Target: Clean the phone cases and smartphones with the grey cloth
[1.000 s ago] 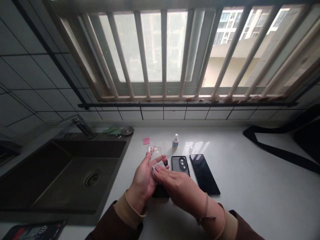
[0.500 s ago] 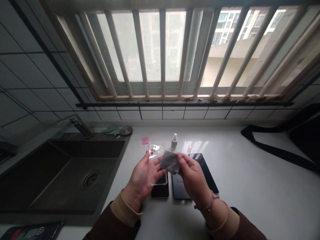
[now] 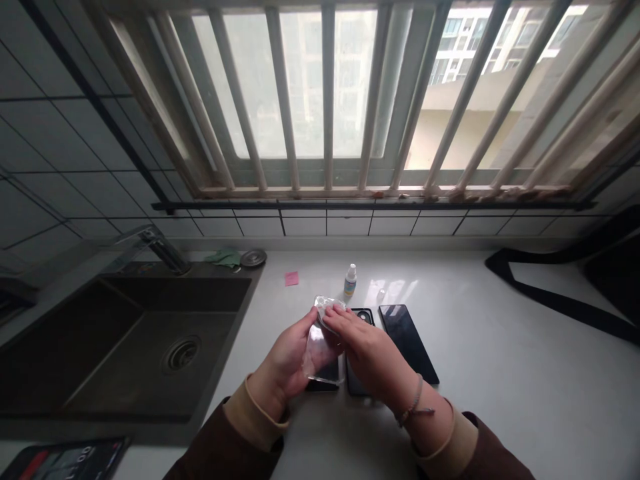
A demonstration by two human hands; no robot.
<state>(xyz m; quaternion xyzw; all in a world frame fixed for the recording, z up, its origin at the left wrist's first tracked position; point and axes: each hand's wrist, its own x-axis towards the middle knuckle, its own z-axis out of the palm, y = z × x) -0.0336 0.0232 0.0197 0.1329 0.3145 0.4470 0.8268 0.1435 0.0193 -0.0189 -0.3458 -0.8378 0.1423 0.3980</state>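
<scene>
Head cam view: the clear plastic phone case (image 3: 319, 353) sits right between both hands, just over the counter. My left hand (image 3: 285, 363) cradles its lower half, with the thumb and fingers wrapped around the edge. My right hand (image 3: 370, 350) lies across the top end, fingers together and pressing down on a grey cloth (image 3: 327, 309). The cloth is bunched against the case, though it's mostly hidden and washed out by the light, so I can't swear how much of it is covered.

Compared with half a second ago, the right hand has dropped from pinching the cloth up in the air to pressing it flat on the case, and the two hands are closer together.

Just past the fingertips there's a small dropper bottle (image 3: 351, 282) and a pink sticky note (image 3: 291, 278). A black phone in a case with a camera bump (image 3: 363, 315) lies beside a bare black phone (image 3: 407, 343), and another dark phone (image 3: 325, 383) peeks out below the hands. The sink (image 3: 175, 287) is off to the left.
</scene>
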